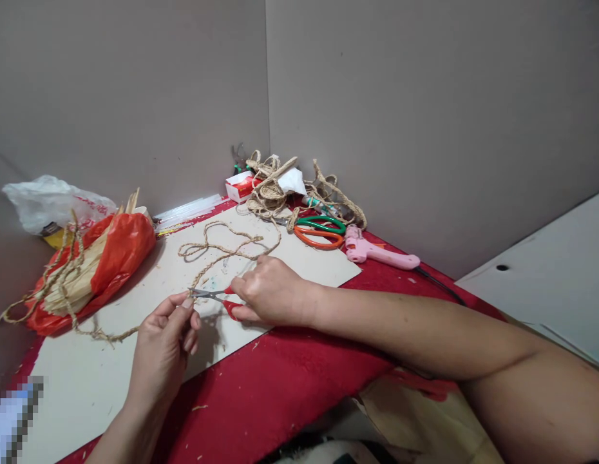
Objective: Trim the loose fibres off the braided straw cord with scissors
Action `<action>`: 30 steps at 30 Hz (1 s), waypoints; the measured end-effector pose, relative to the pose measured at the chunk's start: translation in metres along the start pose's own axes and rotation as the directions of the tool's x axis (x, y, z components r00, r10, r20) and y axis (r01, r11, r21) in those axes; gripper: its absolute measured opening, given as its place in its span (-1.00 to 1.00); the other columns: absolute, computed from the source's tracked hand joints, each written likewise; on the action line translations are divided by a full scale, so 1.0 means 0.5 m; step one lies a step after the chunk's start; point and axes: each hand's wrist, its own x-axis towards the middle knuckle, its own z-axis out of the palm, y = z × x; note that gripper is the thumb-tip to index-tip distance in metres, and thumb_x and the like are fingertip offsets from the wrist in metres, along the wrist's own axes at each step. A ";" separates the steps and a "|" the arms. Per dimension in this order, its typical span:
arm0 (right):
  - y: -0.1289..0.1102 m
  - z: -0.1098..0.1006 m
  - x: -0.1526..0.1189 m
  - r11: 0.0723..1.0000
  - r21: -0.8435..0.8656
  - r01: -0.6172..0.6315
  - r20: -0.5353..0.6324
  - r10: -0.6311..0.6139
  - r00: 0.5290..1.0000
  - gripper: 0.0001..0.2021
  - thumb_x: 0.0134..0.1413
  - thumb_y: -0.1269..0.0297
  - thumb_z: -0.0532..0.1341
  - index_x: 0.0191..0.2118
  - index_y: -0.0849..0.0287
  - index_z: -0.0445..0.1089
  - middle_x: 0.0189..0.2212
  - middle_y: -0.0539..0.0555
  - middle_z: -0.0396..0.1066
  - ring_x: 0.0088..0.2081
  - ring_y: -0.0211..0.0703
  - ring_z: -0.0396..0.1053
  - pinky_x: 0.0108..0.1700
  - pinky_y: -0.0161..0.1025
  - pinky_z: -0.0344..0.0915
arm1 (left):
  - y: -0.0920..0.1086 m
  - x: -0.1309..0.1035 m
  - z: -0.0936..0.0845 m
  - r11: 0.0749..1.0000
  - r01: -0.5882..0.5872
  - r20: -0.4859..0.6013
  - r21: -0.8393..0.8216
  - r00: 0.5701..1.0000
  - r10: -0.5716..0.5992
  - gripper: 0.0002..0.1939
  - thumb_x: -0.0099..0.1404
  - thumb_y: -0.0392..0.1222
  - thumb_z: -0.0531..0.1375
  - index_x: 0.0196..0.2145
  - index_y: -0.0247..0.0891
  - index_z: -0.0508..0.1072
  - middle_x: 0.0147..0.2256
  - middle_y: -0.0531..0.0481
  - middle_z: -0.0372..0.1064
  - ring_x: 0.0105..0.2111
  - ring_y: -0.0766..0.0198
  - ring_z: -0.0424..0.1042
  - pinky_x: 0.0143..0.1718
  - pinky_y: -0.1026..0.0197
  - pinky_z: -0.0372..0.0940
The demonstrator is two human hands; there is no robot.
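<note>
My right hand (273, 290) grips small scissors (228, 301) with red handles. Their blades point left and meet a braided straw cord (213, 261) close to my left fingertips. My left hand (167, 332) pinches that cord between thumb and fingers. From there the cord loops across the pale board (251, 309) beyond my hands. Another stretch of it runs left from behind my left hand toward an orange-red plastic bag (128, 245) filled with straw strips (82, 277). Exactly where the blades touch the cord is too small to tell.
Larger scissors with green and orange handles (320, 240) lie before a heap of braided cord (270, 193). A pink glue gun (381, 251) rests at right, near grey walls (400, 116). Clear sticks (190, 212), a small red-and-white box (239, 187) and a white plastic bag (43, 203) stand farther back. Red cloth (261, 393) covers the table.
</note>
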 end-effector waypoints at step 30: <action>0.010 0.009 -0.001 0.992 0.127 -0.004 -0.074 0.014 0.997 -0.56 0.08 -0.09 0.03 -0.27 0.16 0.47 -0.48 0.07 0.51 -0.47 -0.14 0.40 -0.44 -0.26 -0.04 | 0.019 0.003 -0.014 0.977 0.050 0.162 -0.207 0.987 -0.016 -0.85 0.19 -0.35 0.16 -0.25 -0.31 0.46 -0.55 0.04 0.26 -0.66 0.44 0.09 -0.66 0.38 0.11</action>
